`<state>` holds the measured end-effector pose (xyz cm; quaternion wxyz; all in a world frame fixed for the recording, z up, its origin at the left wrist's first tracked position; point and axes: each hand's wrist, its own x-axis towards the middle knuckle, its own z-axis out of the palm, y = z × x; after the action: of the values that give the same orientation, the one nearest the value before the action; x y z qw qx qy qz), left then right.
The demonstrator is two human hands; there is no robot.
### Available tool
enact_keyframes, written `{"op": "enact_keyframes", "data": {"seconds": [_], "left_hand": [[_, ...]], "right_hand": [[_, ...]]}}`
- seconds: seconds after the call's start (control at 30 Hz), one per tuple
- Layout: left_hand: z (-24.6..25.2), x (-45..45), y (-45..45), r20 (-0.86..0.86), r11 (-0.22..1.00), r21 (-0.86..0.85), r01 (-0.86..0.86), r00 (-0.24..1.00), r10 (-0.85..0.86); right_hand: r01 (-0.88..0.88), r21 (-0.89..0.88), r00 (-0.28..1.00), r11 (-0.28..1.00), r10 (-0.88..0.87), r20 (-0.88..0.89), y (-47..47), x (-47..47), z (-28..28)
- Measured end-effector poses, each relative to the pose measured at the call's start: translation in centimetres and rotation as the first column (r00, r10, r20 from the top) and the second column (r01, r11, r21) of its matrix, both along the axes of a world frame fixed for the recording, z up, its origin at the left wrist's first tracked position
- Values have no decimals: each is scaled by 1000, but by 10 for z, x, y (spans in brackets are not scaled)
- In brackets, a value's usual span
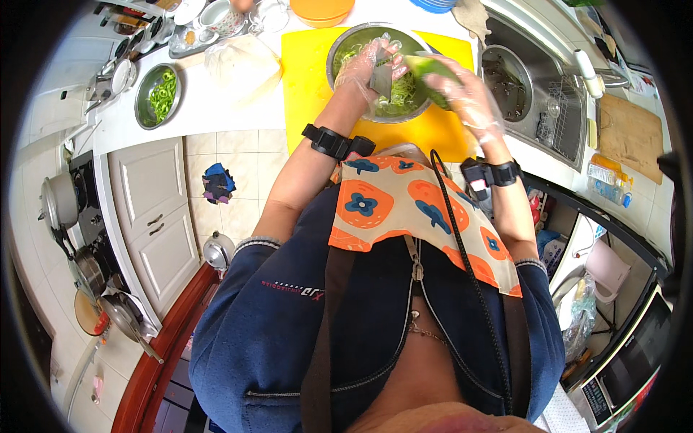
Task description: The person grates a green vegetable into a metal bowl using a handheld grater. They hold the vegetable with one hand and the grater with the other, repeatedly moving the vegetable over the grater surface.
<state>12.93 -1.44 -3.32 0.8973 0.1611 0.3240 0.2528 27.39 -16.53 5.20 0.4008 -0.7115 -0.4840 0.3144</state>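
A steel bowl (346,35) with pale green vegetable shreds (403,89) stands on a yellow cutting board (306,73). My left hand (364,67), in a clear plastic glove, is over the bowl and holds a flat metal kitchen tool (381,81), which looks like a grater; its far part is hidden by the fingers. My right hand (468,97), gloved too, grips a thick green vegetable (433,73) at the bowl's right rim. The vegetable is slightly blurred, its pale end turned towards the tool. Its exact kind is unclear.
Left on the counter are a steel bowl (139,100) of cut green peppers (162,97) and a plastic bag (243,62). An orange container (323,12) stands beyond the board. Right of it lies the sink (568,70) with a round basin (503,81) inside.
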Motion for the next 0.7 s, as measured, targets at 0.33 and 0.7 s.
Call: {"op": "enact_keyframes", "data": {"seconds": [0.33, 0.7], "left_hand": [[33, -6, -26, -187, 998, -15, 55, 981, -57], [25, -14, 1, -138, 998, 21, -65, 988, 67]], "right_hand": [[19, -12, 897, 1000, -12, 441, 48, -34, -7], [-134, 19, 988, 991, 135, -75, 49, -13, -12]]}}
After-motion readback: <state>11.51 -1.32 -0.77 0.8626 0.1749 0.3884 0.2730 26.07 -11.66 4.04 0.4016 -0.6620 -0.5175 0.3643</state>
